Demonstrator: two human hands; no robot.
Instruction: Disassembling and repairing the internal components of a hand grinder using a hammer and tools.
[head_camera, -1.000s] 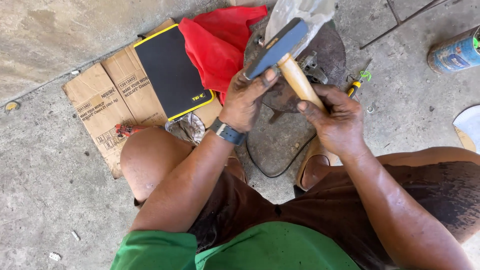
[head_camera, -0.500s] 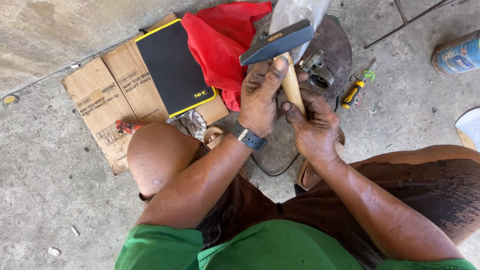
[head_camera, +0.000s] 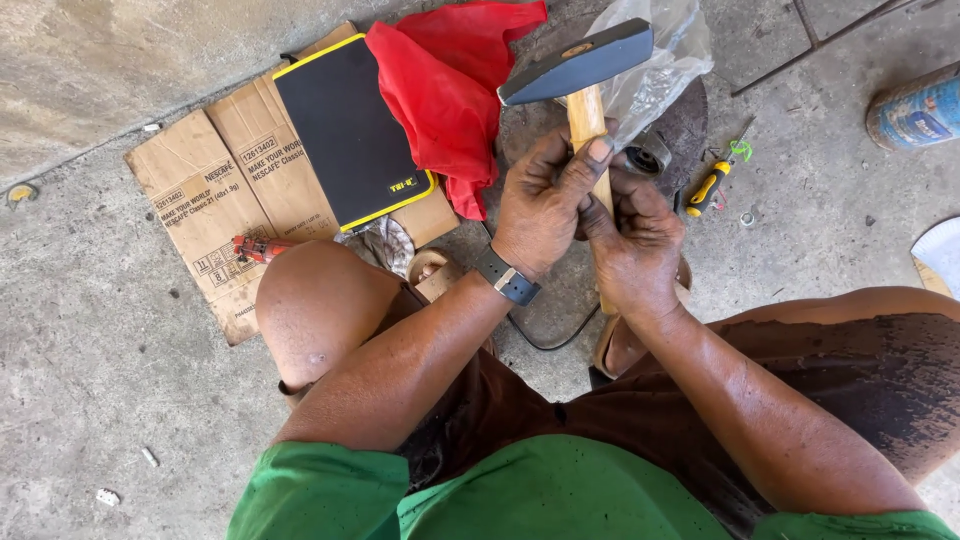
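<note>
I hold a hammer upright in front of me, its dark steel head (head_camera: 577, 60) on top and its wooden handle (head_camera: 586, 118) running down between my hands. My left hand (head_camera: 543, 200), a dark watch on its wrist, wraps the handle just below the head. My right hand (head_camera: 636, 243) grips the handle lower down, touching the left. The handle's lower end is hidden behind my fingers.
Flattened cardboard (head_camera: 205, 205) lies on the concrete floor with a black, yellow-edged case (head_camera: 350, 135) and a red cloth (head_camera: 445, 95) on it. A clear plastic bag (head_camera: 660, 55), a yellow-handled screwdriver (head_camera: 708, 187), a blue can (head_camera: 918, 108) and a black cable (head_camera: 545, 338) lie nearby.
The hammer has swung from tilted to upright, its head now level. Both hands closed together on the handle, the right one sliding up beside the left.
</note>
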